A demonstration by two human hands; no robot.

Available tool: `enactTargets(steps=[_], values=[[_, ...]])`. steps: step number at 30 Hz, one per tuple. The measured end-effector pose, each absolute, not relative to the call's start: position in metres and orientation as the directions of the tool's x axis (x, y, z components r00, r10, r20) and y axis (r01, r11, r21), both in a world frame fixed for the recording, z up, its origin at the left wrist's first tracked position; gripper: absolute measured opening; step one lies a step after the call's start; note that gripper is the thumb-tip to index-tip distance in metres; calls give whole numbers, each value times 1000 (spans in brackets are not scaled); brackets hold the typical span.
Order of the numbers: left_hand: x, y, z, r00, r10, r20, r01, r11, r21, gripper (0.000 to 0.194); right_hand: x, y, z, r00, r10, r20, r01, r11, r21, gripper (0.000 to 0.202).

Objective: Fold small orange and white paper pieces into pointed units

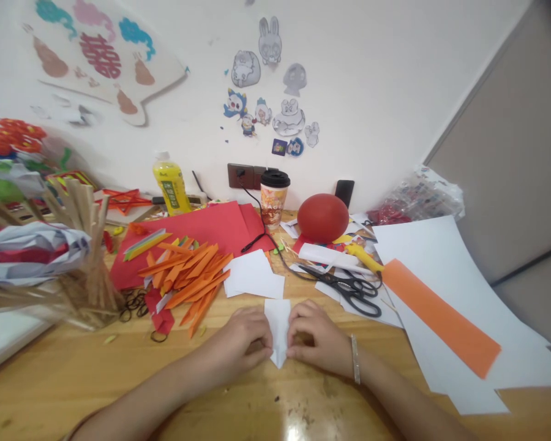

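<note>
A small white piece of folded paper (278, 324) lies upright before me on the wooden table, its lower end coming to a point. My left hand (248, 337) pinches its left edge between thumb and curled fingers. On the other side, my right hand (314, 337), with a bracelet at the wrist, grips the right edge in the same way. Just beyond the hands rest several white paper pieces (254, 275). Folded orange paper strips (202, 269) are heaped to the left, and black-handled scissors (349, 288) lie to the right.
Red paper sheets (211, 226) lie behind the orange heap. Farther back stand a yellow drink bottle (172, 187), a lidded cup (274, 202) and a red balloon (322, 218). Large white sheets (468, 306) carry an orange strip (441, 318) at right. Wooden sticks (94, 245) stand at left.
</note>
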State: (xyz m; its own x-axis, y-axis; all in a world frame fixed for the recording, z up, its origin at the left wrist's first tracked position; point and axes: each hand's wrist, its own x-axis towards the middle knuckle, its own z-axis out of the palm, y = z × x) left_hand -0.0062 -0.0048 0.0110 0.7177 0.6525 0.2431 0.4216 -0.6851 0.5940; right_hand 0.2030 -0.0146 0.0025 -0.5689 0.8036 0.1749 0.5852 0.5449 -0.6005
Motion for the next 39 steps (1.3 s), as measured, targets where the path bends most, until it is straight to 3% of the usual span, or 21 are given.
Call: enactTargets(steps=[9, 28, 39], values=[[6, -11, 6, 592, 771, 236, 569, -607, 556, 13, 192, -19, 1, -424, 892, 154, 664, 422, -617, 13], [18, -18, 4, 467, 870, 159, 765, -488, 421, 8, 186, -26, 1, -369, 911, 187, 709, 406, -576, 13], [17, -16, 4, 469, 868, 161, 757, -489, 434, 11, 186, -29, -1, -358, 922, 144, 749, 376, -546, 36]])
